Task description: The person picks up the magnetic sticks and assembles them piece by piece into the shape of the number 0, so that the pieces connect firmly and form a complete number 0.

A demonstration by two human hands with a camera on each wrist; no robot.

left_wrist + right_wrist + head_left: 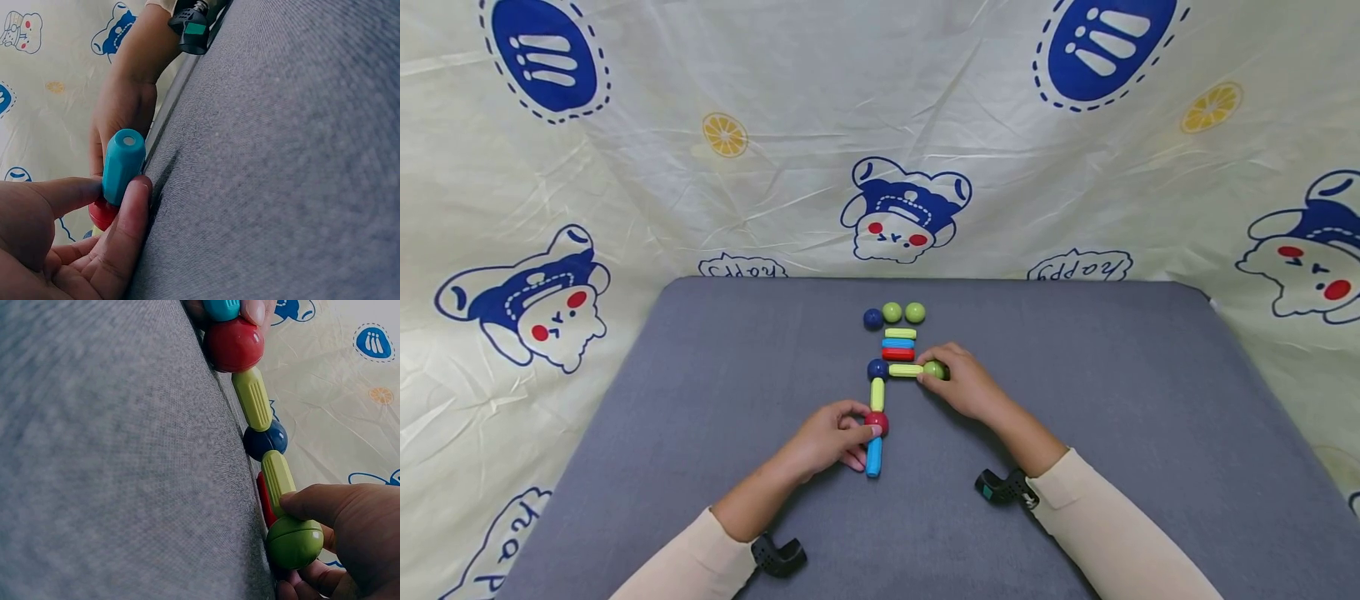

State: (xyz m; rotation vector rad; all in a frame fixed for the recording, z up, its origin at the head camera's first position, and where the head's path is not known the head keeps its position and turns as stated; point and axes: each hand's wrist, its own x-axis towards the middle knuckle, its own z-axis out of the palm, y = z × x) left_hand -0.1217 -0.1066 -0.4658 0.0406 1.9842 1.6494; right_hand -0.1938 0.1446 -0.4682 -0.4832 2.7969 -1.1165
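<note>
On a grey fabric-covered desk [700, 400] lay a chain of plastic rods and balls. The left hand [827, 437] pinched a blue plastic rod [873, 457] beside a red ball [877, 422] at the near end. The right hand's [966, 385] grip curled around a green ball [933, 369] ending a yellow-green rod [906, 370].

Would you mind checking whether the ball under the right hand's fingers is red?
No, the ball that the right hand pinches is green; the red ball sits further along the chain.
</note>
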